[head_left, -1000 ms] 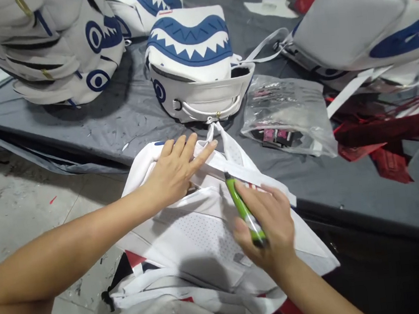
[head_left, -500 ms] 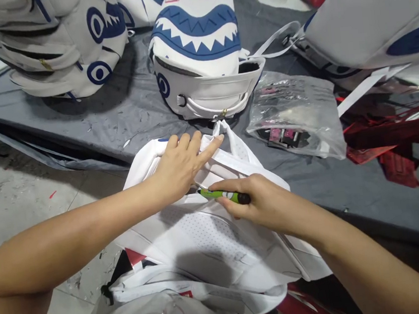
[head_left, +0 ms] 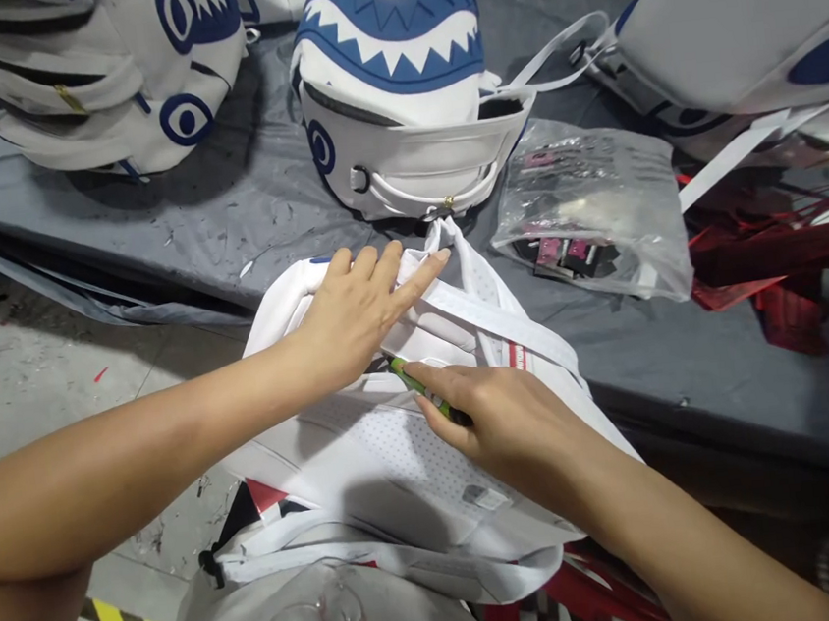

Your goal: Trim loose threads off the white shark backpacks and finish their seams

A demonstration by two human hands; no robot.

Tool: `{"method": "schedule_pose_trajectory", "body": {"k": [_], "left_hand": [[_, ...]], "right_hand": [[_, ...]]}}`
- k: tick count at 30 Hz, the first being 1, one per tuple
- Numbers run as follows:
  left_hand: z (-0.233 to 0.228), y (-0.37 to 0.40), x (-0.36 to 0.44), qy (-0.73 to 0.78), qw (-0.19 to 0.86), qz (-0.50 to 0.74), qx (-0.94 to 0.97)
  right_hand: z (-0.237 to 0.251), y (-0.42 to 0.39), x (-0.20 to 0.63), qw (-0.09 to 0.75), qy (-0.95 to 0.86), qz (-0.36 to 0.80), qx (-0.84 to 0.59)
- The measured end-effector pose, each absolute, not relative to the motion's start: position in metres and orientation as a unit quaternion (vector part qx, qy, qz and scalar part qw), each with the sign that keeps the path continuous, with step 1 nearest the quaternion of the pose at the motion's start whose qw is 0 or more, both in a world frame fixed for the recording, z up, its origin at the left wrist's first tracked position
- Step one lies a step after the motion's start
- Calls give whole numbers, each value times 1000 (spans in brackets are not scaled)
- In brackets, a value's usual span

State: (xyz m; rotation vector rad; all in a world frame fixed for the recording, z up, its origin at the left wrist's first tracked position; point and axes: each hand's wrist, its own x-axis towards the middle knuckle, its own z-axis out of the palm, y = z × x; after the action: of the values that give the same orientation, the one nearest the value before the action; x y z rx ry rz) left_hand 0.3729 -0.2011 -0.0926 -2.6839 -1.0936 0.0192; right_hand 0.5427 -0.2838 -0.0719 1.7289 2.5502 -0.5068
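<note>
I see my left hand [head_left: 355,307] lying flat on the white bag [head_left: 406,450], which lies on the near edge of the grey worktop [head_left: 227,221] and hangs partly over it toward me. The fingers [head_left: 411,281] of that hand are stretched out and lightly spread, pressing the folded upper part of the bag down; they hold nothing.

My right hand [head_left: 500,420] sits just to the right of the left hand, on the bag's perforated panel. Its fingers are pressed together around a green pen-like tool [head_left: 419,389], pinching it so that most of the barrel is hidden under them. The tool's long axis runs on a slant, from my right hand up and left toward the left hand's palm, and its green tip points at the seam right beside that palm, touching or nearly touching the fabric; I cannot tell which.

On the bag, below the right hand, there is a small grey label [head_left: 482,496], its writing too small to read. A red-and-white tag [head_left: 514,356] shows on the strap just above the right hand, also unreadable.

Beyond the bag stands a white backpack with a blue shark mouth [head_left: 393,66], its strap loop meeting the bag's top. To the right of that backpack lies a clear plastic pouch [head_left: 596,202] with pink items inside.
</note>
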Motion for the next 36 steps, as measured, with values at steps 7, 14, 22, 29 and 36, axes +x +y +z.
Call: {"method": "schedule_pose_trajectory", "body": {"k": [7,14,22,29,36], "left_hand": [[-93,-201,372,-370,111,12,-922],[-94,-202,372,-370,129,6,-920],[-95,-202,370,-373,131,0,-919],[-93,-204,368,-376,83,-17,-923],[-96,-204,367,-375,64,-32,-924]], "right_hand": [[-85,-278,546,-73,798,-258,540],[-87,-280,536,-97,796,-229,552],[-88,-288,524,-97,783,-191,584],[-88,-286,520,-100,772,-194,598],[-89,-290,514,-119,757,-183,616]]}}
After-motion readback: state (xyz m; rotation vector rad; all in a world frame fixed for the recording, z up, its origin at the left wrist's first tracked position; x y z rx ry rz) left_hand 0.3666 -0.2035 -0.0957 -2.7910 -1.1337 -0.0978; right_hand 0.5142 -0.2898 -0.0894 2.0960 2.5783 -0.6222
